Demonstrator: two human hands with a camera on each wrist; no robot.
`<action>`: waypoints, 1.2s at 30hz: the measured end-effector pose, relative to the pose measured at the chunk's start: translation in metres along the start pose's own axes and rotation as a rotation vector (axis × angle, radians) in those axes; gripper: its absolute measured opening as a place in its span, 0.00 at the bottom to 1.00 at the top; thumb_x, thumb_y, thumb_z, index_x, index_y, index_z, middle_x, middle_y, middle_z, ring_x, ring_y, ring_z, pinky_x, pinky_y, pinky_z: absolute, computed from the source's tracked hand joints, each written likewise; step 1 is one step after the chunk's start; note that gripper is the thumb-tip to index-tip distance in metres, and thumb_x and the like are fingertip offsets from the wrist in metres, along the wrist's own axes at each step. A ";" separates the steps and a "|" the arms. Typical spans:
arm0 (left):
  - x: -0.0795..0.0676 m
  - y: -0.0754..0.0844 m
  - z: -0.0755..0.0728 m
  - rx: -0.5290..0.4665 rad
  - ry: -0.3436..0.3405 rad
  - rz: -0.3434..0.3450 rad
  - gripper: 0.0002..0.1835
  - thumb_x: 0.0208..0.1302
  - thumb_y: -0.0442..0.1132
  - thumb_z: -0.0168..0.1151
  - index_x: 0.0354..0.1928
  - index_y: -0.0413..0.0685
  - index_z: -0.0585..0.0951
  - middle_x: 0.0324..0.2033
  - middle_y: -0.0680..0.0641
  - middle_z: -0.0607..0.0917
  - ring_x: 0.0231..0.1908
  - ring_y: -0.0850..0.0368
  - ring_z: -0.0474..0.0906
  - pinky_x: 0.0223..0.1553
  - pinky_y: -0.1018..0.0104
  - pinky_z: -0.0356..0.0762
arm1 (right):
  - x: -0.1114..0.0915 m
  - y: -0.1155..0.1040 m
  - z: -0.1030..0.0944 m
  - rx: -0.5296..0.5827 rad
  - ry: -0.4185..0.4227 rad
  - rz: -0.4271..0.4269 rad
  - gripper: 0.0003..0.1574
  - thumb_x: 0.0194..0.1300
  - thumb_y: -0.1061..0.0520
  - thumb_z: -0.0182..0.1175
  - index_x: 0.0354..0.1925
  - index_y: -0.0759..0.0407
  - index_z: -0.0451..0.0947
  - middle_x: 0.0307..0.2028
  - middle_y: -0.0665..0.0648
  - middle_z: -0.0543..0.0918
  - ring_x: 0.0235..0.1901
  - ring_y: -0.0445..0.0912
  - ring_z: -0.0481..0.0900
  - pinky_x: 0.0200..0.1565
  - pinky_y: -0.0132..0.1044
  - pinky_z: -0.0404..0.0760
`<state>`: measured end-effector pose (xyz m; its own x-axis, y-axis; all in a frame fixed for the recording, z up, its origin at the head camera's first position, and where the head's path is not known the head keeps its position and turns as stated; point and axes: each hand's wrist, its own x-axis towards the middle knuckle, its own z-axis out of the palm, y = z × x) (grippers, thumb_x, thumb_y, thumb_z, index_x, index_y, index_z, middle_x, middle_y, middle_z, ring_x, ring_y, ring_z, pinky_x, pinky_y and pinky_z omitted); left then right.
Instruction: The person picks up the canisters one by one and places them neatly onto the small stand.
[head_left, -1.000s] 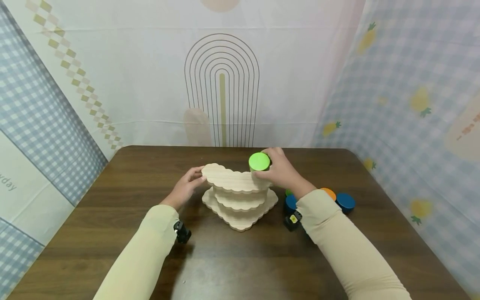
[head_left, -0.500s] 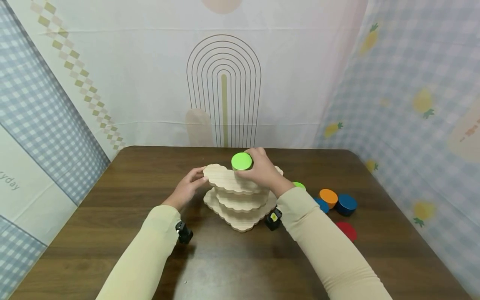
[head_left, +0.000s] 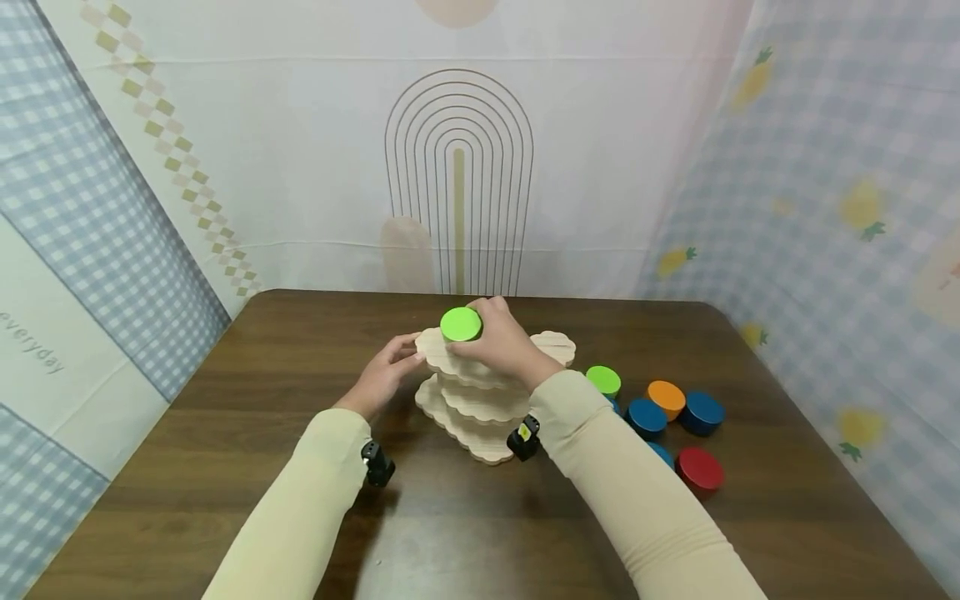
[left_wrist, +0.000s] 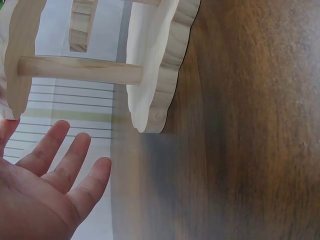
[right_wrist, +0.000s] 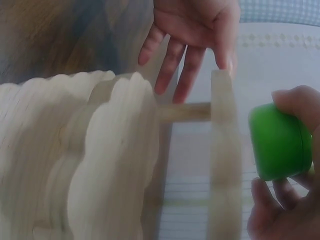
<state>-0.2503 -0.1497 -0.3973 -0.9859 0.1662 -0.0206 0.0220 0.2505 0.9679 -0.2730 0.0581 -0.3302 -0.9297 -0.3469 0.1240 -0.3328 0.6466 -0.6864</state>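
A pale wooden tiered stand (head_left: 487,407) with scalloped, cloud-like boards stands mid-table. My right hand (head_left: 501,340) grips a bright green round block (head_left: 461,324) between thumb and fingers. In the right wrist view a small gap separates the green block (right_wrist: 279,142) from the edge-on top board (right_wrist: 225,160). My left hand (head_left: 384,375) is at the left end of the top board, touching its edge. Its other fingers (left_wrist: 75,157) stretch out loosely under that board, beside a wooden dowel (left_wrist: 82,70) joining two tiers. The right hand and sleeve cover part of the stand.
Right of the stand lie another green block (head_left: 603,381), an orange block (head_left: 666,400), several blue blocks (head_left: 702,413) and a red block (head_left: 700,471). My right sleeve (head_left: 637,483) partly hides some blue ones. Behind the table (head_left: 300,333) hangs a printed cloth (head_left: 322,167).
My right hand has carried the green block leftward along the top board, towards its left end. More of the blocks at right show now. The left hand keeps its place at the stand.
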 end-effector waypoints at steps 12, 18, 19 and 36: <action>0.001 -0.003 0.001 -0.003 -0.010 0.016 0.26 0.73 0.45 0.50 0.70 0.48 0.63 0.64 0.35 0.67 0.65 0.39 0.62 0.63 0.37 0.57 | 0.009 -0.013 0.014 -0.020 -0.032 0.007 0.38 0.54 0.47 0.71 0.59 0.61 0.70 0.50 0.59 0.67 0.43 0.49 0.73 0.47 0.41 0.75; 0.001 -0.001 0.002 0.048 0.000 0.007 0.28 0.73 0.47 0.50 0.71 0.49 0.62 0.64 0.35 0.67 0.66 0.39 0.62 0.65 0.39 0.56 | 0.012 -0.016 0.017 -0.037 -0.044 -0.001 0.38 0.55 0.47 0.71 0.59 0.61 0.70 0.50 0.59 0.68 0.42 0.48 0.74 0.45 0.40 0.75; 0.001 -0.001 0.003 0.054 0.003 0.008 0.28 0.72 0.48 0.50 0.70 0.49 0.63 0.64 0.35 0.68 0.66 0.39 0.62 0.65 0.40 0.55 | 0.013 -0.016 0.018 -0.037 -0.046 -0.002 0.38 0.55 0.47 0.71 0.59 0.62 0.70 0.50 0.59 0.68 0.42 0.48 0.74 0.45 0.39 0.75; 0.000 -0.003 0.000 0.067 0.011 0.005 0.28 0.73 0.48 0.48 0.72 0.49 0.61 0.64 0.34 0.68 0.66 0.39 0.62 0.66 0.39 0.55 | 0.014 -0.019 0.024 -0.047 -0.040 0.030 0.49 0.54 0.42 0.70 0.67 0.61 0.64 0.54 0.61 0.69 0.49 0.50 0.69 0.48 0.43 0.74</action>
<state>-0.2503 -0.1503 -0.4000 -0.9875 0.1570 -0.0130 0.0372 0.3130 0.9490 -0.2759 0.0244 -0.3325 -0.9328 -0.3525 0.0745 -0.3124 0.6882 -0.6548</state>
